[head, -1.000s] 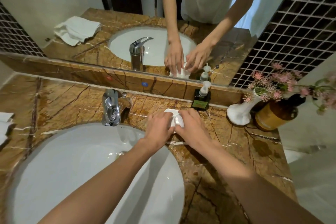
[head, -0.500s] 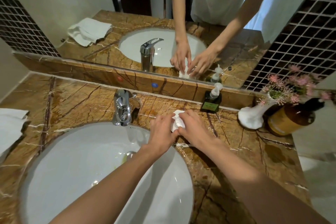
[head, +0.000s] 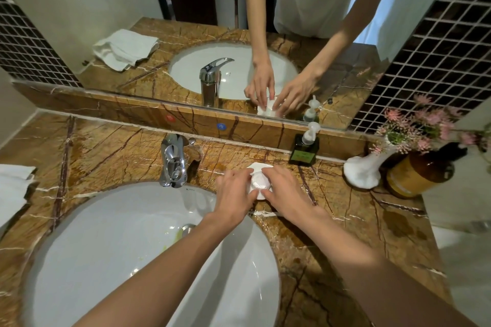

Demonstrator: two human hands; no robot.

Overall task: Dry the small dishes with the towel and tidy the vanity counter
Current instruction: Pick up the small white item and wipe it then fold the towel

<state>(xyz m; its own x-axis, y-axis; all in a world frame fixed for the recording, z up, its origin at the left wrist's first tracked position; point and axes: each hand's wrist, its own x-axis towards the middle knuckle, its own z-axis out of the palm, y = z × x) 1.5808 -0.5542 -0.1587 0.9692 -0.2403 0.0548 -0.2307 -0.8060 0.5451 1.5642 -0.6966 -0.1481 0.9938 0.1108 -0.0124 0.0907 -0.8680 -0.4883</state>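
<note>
Fingers of left hand (head: pixel 233 191) and right hand (head: pixel 285 191) clasp the small dishes (head: pixel 259 180) between them.

A small white dish (head: pixel 259 184) is gripped from both sides – by the left hand (head: pixel 233 194) and the right hand (head: pixel 285 194) – over the brown marble counter (head: pixel 358 223), just behind the rim of the white sink (head: pixel 111 247). A chrome faucet (head: pixel 173 160) is seen to its left, a green pump bottle (head: pixel 304 148) behind it, and a folded white towel (head: pixel 13 186) at the far left edge.
</note>
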